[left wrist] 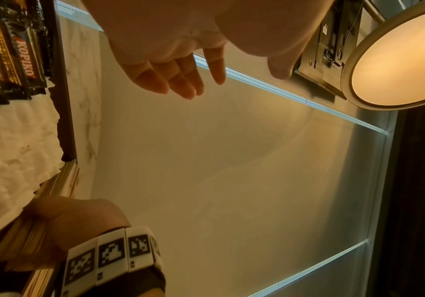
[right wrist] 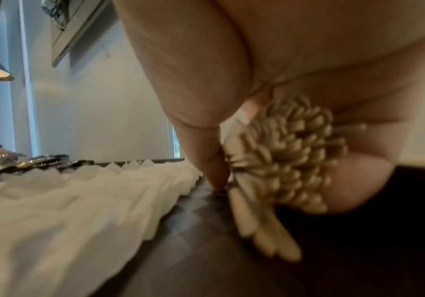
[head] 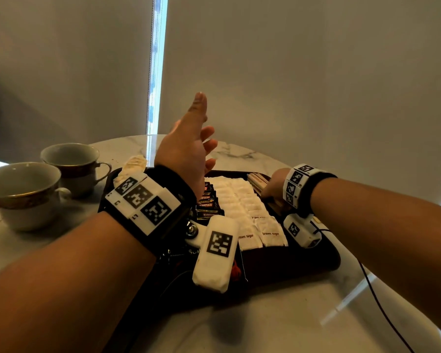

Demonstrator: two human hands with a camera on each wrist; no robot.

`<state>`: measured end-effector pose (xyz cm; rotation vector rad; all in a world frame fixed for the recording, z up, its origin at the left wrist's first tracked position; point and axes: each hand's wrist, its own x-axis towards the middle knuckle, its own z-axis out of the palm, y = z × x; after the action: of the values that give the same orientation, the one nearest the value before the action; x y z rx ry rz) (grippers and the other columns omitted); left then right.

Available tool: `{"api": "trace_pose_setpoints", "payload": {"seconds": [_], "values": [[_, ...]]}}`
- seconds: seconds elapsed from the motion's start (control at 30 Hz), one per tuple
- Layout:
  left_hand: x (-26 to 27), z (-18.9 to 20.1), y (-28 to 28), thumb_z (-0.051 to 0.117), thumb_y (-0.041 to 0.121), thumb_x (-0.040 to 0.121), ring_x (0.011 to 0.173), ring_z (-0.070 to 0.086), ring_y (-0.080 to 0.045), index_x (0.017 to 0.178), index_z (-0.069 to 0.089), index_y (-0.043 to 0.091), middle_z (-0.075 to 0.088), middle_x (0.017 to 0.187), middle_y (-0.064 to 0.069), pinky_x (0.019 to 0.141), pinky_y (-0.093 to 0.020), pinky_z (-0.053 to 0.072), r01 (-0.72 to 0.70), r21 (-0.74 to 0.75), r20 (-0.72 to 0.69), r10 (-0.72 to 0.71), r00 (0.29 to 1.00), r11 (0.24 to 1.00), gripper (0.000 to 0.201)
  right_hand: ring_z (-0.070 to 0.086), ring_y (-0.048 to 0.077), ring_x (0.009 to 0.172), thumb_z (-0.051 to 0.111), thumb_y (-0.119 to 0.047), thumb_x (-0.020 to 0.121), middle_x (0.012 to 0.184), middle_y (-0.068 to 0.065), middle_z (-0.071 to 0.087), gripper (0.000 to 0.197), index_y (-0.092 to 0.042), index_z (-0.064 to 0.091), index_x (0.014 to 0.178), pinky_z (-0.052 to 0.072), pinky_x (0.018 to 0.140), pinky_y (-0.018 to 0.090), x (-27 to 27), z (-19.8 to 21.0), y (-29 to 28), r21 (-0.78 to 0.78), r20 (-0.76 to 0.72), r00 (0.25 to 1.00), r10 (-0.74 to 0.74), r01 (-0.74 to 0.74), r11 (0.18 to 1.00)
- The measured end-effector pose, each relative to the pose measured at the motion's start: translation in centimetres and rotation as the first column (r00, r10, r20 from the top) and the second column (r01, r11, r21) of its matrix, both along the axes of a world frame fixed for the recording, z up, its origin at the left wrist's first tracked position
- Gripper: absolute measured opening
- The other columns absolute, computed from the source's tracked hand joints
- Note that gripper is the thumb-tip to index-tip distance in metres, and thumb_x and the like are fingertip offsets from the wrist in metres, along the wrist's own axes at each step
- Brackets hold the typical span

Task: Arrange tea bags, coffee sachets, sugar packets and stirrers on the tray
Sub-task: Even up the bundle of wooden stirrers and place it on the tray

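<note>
On dark tray point(head: 290, 261), right: right hand point(head: 274, 186) gripping bundle of pale wooden stirrers point(right wrist: 282, 160); left hand point(head: 189, 146) raised, fingers spread, empty.

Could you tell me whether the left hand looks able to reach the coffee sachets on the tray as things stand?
Probably yes. The left hand is raised, open and empty, right above the coffee sachets, with nothing between them. The right hand is busy gripping the stirrers at the tray's far side.
</note>
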<state>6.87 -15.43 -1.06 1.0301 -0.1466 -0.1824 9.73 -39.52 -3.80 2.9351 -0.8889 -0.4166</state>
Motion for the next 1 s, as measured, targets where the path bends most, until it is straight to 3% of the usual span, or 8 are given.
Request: {"api": "trace_pose_setpoints", "payload": {"seconds": [0.13,0.4,0.57,0.7,0.83,1.0], "values": [[-0.3,0.0,-0.3,0.057,0.069,0.087,0.109,0.062,-0.018,0.118,0.062,0.026,0.065,0.117,0.002,0.078,-0.036,0.048,0.017,0.02,-0.005,-0.017,1.0,1.0,0.053,0.068,0.021,0.083,0.075,-0.056,0.073,0.087,-0.001,0.071,0.046,-0.016,0.07,0.093,0.058,0.081,0.036,0.0,-0.1,-0.8,-0.027,0.027,0.999,0.027,-0.026,0.999],[-0.7,0.0,-0.2,0.056,0.069,0.088,0.109,0.061,-0.021,0.117,0.061,0.025,0.064,0.119,-0.001,0.084,-0.038,0.05,0.025,0.038,-0.004,-0.025,1.0,0.999,0.052,0.067,0.021,0.082,0.075,-0.067,0.07,0.085,0.001,0.07,0.052,-0.018,0.067,0.084,0.057,0.084,0.038,0.0,-0.4,-1.5,-0.053,0.054,0.998,0.033,-0.03,0.998],[-0.9,-0.1,-0.3,0.057,0.069,0.088,0.11,0.061,-0.02,0.119,0.06,0.025,0.064,0.12,0.0,0.083,-0.038,0.05,0.048,0.044,-0.003,-0.048,0.999,0.998,0.054,0.066,0.02,0.08,0.071,-0.068,0.076,0.085,0.0,0.071,0.051,-0.018,0.07,0.084,0.051,0.069,0.031,-0.6,-1.0,-2.9,0.047,0.13,0.991,0.039,-0.045,0.998],[-0.9,-0.2,-0.3,0.057,0.069,0.087,0.111,0.061,-0.02,0.117,0.061,0.026,0.064,0.12,-0.001,0.082,-0.039,0.05,0.061,0.051,-0.004,-0.061,0.998,0.997,0.053,0.071,0.022,0.082,0.068,-0.063,0.081,0.086,0.003,0.075,0.051,-0.013,0.072,0.09,0.058,0.083,0.04,-0.8,-1.2,-4.1,0.183,0.235,0.971,-0.034,-0.01,0.983],[-0.9,-0.3,-0.4,0.058,0.069,0.087,0.109,0.061,-0.02,0.115,0.061,0.025,0.064,0.119,-0.001,0.078,-0.037,0.047,0.053,0.036,-0.006,-0.053,0.999,0.998,0.052,0.072,0.021,0.083,0.069,-0.051,0.087,0.087,0.002,0.075,0.041,-0.011,0.071,0.094,0.058,0.088,0.043,-1.6,0.2,-6.1,0.238,0.327,0.94,-0.095,0.015,0.971],[-0.7,-0.4,-0.5,0.058,0.07,0.086,0.109,0.061,-0.02,0.114,0.063,0.026,0.065,0.118,0.0,0.078,-0.037,0.046,0.053,0.025,-0.013,-0.052,0.999,0.998,0.053,0.068,0.026,0.091,0.067,-0.054,0.087,0.102,0.008,0.073,0.047,-0.009,0.069,0.099,0.054,0.092,0.046,-3.5,1.1,-10.0,0.198,0.324,0.93,-0.174,0.113,0.974]]}}
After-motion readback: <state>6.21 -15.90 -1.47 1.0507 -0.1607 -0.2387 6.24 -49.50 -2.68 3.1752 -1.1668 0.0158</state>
